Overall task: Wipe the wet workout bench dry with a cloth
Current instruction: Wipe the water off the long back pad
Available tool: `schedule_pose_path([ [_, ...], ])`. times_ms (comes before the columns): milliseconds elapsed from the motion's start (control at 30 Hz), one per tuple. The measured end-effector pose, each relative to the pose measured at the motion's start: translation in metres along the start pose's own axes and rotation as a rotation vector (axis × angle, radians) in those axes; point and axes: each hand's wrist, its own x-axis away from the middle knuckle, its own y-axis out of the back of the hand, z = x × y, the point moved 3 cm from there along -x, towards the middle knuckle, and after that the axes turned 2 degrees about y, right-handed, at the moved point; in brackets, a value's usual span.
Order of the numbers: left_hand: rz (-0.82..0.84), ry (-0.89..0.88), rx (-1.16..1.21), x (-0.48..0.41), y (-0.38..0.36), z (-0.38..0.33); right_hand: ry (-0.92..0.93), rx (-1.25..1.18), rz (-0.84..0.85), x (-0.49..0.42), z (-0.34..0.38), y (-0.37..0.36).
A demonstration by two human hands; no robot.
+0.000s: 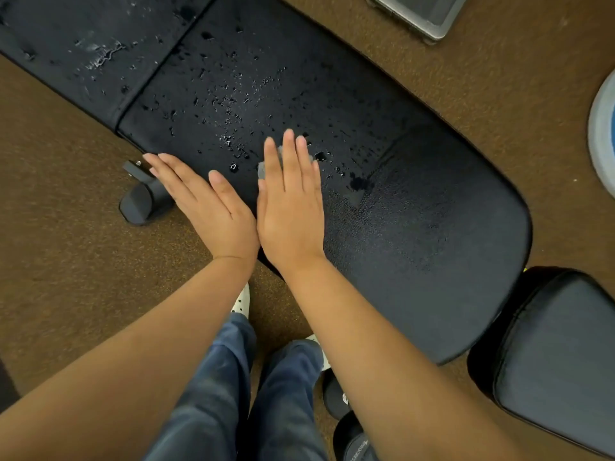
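Observation:
The black padded workout bench (382, 134) runs from upper left to lower right, with water drops scattered across its middle and far pads. My right hand (291, 197) lies flat with straight fingers, pressing a small grey cloth (263, 169) onto the pad; only the cloth's edges peek out beside my fingers. My left hand (203, 197) rests flat, fingers straight, on the near edge of the bench, touching my right hand at the heel. The pad's near right end looks smeared rather than beaded.
Brown carpet surrounds the bench. A black foot and wheel (143, 194) stick out by my left hand. A second black pad (559, 354) stands at lower right, a grey case (419, 11) at top, a pale round object (604, 128) at right edge. My legs are below.

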Motion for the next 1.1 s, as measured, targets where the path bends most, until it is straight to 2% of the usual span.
schedule_pose_path([
  [167, 0.002, 0.007, 0.007, 0.001, 0.0, 0.001, 0.029, 0.045, 0.043, 0.012, -0.023, 0.005],
  [367, 0.013, 0.029, -0.007, 0.002, 0.001, 0.0, -0.085, 0.117, 0.107, 0.084, -0.071, 0.028],
  [500, 0.015, 0.035, -0.006, 0.002, 0.001, 0.0, -0.249, 0.116, 0.103, 0.11, -0.093, 0.034],
  [667, 0.029, 0.038, -0.011, 0.002, 0.0, 0.001, -0.4, 0.113, -0.002, 0.078, -0.075, 0.023],
  [1100, 0.058, 0.062, 0.001, 0.0, 0.003, -0.002, -0.258, 0.078, -0.112, -0.089, -0.011, -0.002],
])
